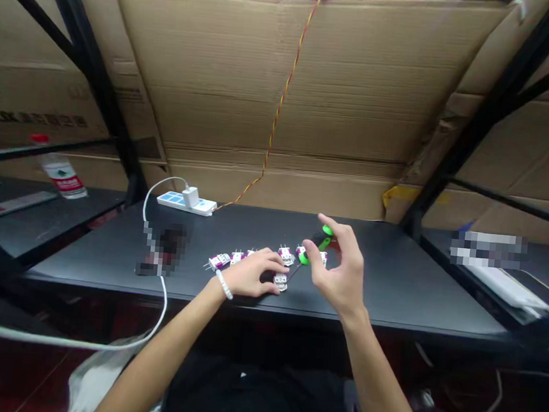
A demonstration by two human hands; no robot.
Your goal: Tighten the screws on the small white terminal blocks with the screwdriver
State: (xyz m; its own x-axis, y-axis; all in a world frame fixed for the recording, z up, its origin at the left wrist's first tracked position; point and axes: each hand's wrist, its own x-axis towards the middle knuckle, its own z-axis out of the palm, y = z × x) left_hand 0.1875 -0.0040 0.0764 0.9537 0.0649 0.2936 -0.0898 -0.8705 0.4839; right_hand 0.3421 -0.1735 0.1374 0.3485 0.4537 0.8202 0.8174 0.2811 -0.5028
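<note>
My right hand (341, 269) grips a screwdriver with a green and black handle (318, 239), its thin shaft angled down toward a small white connector block (280, 282) on the black table (392, 287). My left hand (254, 273), with a white bead bracelet on the wrist, rests on the table and pinches that block. Several white and purple connector blocks (220, 261) lie in a row behind my left hand.
A white power strip (186, 201) with a charger plugged in lies at the back left; its white cable loops off the front edge. A twisted red-yellow wire (284, 98) hangs down the cardboard wall. A plastic bottle (61, 171) stands far left beside black rack posts.
</note>
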